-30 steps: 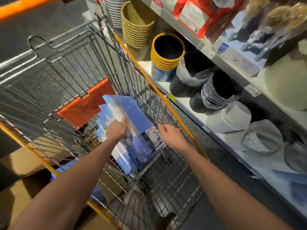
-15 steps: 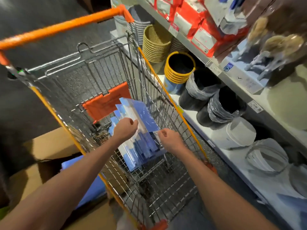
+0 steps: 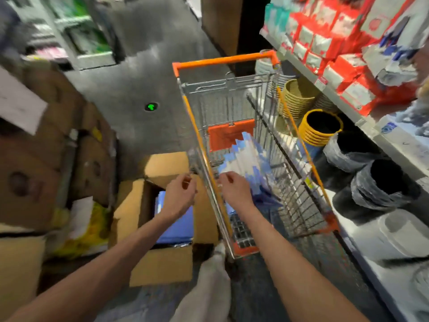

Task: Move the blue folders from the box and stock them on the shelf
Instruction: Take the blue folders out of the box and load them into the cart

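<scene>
Folders (image 3: 247, 159) — fanned in cart (image 3: 222, 60), at right fingers (image 3: 226, 178).

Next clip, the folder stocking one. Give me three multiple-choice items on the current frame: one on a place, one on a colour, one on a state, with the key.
1. Relative to the cart, where is the cardboard box?
A) inside it
B) on the floor to its left
C) on the shelf to its right

2. What colour is the cart's handle?
A) orange
B) green
C) black

3. In what state is the cardboard box?
A) taped shut
B) flattened
C) open, with blue folders showing inside

Key:
1 B, the box stands on the floor beside the cart's left wall.
2 A, the bar across the cart's far end is orange.
3 C, its flaps are folded out and blue folders lie inside.
</scene>
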Tool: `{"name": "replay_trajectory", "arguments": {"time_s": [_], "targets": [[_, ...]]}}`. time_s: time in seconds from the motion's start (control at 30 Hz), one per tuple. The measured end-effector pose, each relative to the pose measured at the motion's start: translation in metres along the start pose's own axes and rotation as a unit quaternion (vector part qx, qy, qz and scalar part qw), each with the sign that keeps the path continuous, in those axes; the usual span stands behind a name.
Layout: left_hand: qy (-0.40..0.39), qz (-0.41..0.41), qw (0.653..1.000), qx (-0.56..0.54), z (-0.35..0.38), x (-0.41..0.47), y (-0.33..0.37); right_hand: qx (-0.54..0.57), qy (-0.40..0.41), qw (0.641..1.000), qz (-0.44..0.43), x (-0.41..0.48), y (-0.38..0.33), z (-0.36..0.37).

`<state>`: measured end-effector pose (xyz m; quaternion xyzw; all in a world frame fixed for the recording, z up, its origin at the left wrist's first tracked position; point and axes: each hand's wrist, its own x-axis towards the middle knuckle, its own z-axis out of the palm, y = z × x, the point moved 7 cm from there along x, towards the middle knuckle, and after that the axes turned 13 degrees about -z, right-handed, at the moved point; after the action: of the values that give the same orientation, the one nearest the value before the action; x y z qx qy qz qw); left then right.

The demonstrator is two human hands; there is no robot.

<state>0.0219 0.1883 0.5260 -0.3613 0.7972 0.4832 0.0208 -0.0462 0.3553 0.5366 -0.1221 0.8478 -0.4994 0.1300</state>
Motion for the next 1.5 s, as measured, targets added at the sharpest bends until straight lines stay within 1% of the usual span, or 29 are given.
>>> {"name": "replay_trajectory", "arguments": {"time_s": [0.1,0.23,0.33,0.4,0.53,0.57,0.67,0.73,0.83,0.9,1.0,1.17,1.3,1.5], "targets": [[0.015,-0.052,0.999,0.000,-0.037,-0.031,-0.053,0.009,-0.028,0.999,-0.031,-0.037,-0.025,0.040],[0.041,-0.114,0.992,-0.022,-0.074,-0.056,-0.101,0.029,-0.112,0.993,-0.029,-0.067,-0.037,0.093],[0.045,-0.114,0.992,0.005,-0.098,-0.064,-0.128,0.032,-0.147,0.988,-0.014,-0.072,-0.038,0.133],[0.039,-0.109,0.993,0.028,-0.110,-0.063,-0.143,0.013,-0.165,0.986,0.003,-0.068,-0.033,0.159],[0.032,-0.117,0.992,0.019,-0.141,-0.035,-0.187,-0.032,-0.214,0.976,0.029,-0.048,-0.025,0.233],[0.030,-0.117,0.993,0.015,-0.144,-0.027,-0.193,-0.040,-0.215,0.975,0.034,-0.044,-0.022,0.241],[0.021,-0.147,0.989,-0.001,-0.159,0.024,-0.239,-0.052,-0.228,0.969,0.076,-0.015,-0.006,0.303],[-0.005,-0.176,0.984,-0.001,-0.163,0.062,-0.269,-0.067,-0.227,0.966,0.107,0.003,-0.001,0.336],[-0.038,-0.210,0.977,-0.018,-0.160,0.113,-0.303,-0.070,-0.215,0.961,0.161,0.029,0.006,0.369],[-0.061,-0.220,0.973,-0.021,-0.159,0.136,-0.311,-0.082,-0.210,0.956,0.187,0.045,0.020,0.384],[-0.094,-0.243,0.965,-0.023,-0.152,0.171,-0.327,-0.093,-0.218,0.949,0.209,0.069,0.048,0.408],[-0.134,-0.277,0.951,-0.009,-0.122,0.218,-0.366,-0.060,-0.185,0.946,0.260,0.093,0.106,0.430],[-0.147,-0.301,0.942,0.006,-0.075,0.260,-0.416,-0.038,-0.182,0.939,0.290,0.109,0.173,0.453],[-0.144,-0.332,0.932,0.002,0.003,0.304,-0.485,-0.050,-0.203,0.925,0.318,0.127,0.283,0.495]]}}
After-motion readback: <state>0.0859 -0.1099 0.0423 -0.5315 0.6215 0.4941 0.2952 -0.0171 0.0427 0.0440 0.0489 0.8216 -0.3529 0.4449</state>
